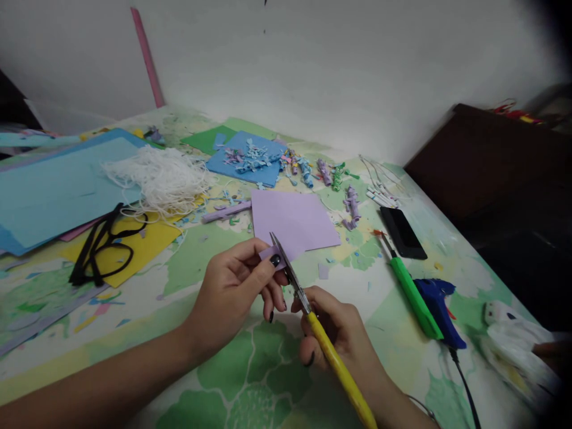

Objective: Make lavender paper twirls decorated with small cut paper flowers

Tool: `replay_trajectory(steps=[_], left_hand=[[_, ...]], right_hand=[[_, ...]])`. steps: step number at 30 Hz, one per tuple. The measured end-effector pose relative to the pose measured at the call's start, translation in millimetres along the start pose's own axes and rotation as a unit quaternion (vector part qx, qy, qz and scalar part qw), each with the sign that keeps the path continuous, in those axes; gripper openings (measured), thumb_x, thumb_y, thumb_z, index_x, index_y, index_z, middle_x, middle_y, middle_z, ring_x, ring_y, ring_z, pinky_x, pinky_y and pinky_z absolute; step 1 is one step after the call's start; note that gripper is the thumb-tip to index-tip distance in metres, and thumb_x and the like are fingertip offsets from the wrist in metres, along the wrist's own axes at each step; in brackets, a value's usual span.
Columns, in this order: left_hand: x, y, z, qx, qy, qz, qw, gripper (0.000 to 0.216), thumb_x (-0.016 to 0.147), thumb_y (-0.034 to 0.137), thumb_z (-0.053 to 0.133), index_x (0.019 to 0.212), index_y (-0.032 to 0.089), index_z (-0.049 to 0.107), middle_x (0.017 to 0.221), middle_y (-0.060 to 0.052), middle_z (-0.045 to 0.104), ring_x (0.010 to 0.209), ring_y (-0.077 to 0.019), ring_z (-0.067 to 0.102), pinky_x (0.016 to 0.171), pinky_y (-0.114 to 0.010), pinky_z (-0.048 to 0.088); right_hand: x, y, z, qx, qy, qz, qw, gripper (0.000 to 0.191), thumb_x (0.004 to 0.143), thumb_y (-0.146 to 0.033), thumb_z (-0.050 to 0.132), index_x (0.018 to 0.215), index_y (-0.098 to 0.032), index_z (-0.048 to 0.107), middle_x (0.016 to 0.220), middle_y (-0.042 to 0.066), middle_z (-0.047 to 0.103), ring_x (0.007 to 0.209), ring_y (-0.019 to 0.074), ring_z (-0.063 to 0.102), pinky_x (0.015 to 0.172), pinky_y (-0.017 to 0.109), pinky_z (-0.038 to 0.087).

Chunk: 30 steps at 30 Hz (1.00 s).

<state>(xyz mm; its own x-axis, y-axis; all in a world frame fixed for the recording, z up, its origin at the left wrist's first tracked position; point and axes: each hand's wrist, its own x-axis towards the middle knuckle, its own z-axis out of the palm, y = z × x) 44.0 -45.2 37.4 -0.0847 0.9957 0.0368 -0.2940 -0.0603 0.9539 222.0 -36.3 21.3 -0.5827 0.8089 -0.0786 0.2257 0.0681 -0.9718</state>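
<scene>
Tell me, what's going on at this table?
A person is working with paper and scissors. Their left hand pinches a small purple paper piece, and their right hand holds yellow-handled scissors up to it. Whether they have cut into it is hard to tell. A larger purple sheet lies just beyond. White string is heaped to the left; a dark phone and a blue glue gun lie to the right.

1. A table (250,369) is showing a green-and-white floral pattern.
2. On its right side, a black phone (403,232), a green-handled tool (413,298) and a blue glue gun (441,310) are lying.
3. A purple sheet (292,217) is resting near the middle.
</scene>
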Motion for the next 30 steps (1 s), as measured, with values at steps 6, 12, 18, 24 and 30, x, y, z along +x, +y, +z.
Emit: replay_trajectory(steps=[6,12,18,24,30], left_hand=[[-0.1,0.5,-0.3,0.005,-0.004,0.004,1.000,0.018,0.087,0.022,0.056,0.071,0.015,0.057,0.058,0.002,0.062,0.041,-0.0097,0.061,0.034,-0.015,0.047],[0.5,-0.5,0.0,-0.002,-0.002,0.001,1.000,0.017,0.087,0.021,0.057,0.070,0.015,0.057,0.059,0.002,0.062,0.041,-0.0101,0.061,0.034,-0.015,0.046],[0.5,-0.3,-1.1,-0.005,0.003,-0.004,1.000,0.018,0.087,0.022,0.057,0.071,0.015,0.057,0.060,0.001,0.063,0.042,-0.0103,0.061,0.034,-0.015,0.046],[1.9,0.2,-5.1,0.051,0.024,0.015,0.998,0.017,0.084,0.023,0.061,0.069,0.014,0.059,0.058,-0.002,0.066,0.041,-0.0089,0.057,0.039,-0.017,0.047],[2.0,-2.0,-9.1,0.076,0.035,0.051,0.995,0.031,0.079,0.017,0.065,0.054,0.016,0.046,0.078,-0.004,0.067,0.057,-0.0117,0.065,0.049,-0.020,0.052]], right_hand=[[1.2,-2.1,0.0,-0.003,0.012,0.005,1.000,0.038,0.069,-0.048,0.078,0.078,-0.019,0.054,0.058,-0.007,0.035,0.054,0.0090,0.028,0.046,0.023,0.020],[0.5,-3.0,0.7,0.007,0.012,0.018,1.000,0.038,0.067,-0.046,0.079,0.075,-0.019,0.054,0.057,-0.007,0.036,0.052,0.0088,0.029,0.046,0.022,0.021],[0.4,-0.7,1.5,0.000,0.021,0.031,0.999,0.038,0.067,-0.047,0.079,0.080,-0.019,0.058,0.054,-0.006,0.038,0.051,0.0094,0.032,0.045,0.022,0.023],[4.2,-5.5,-0.2,0.014,0.052,0.033,0.998,0.034,0.067,-0.043,0.076,0.078,-0.019,0.055,0.054,-0.007,0.037,0.050,0.0091,0.033,0.045,0.022,0.024],[3.9,-8.1,-7.8,0.019,0.090,-0.023,0.995,0.029,0.071,-0.031,0.072,0.090,-0.019,0.055,0.062,-0.007,0.039,0.054,0.0088,0.031,0.045,0.021,0.024]])
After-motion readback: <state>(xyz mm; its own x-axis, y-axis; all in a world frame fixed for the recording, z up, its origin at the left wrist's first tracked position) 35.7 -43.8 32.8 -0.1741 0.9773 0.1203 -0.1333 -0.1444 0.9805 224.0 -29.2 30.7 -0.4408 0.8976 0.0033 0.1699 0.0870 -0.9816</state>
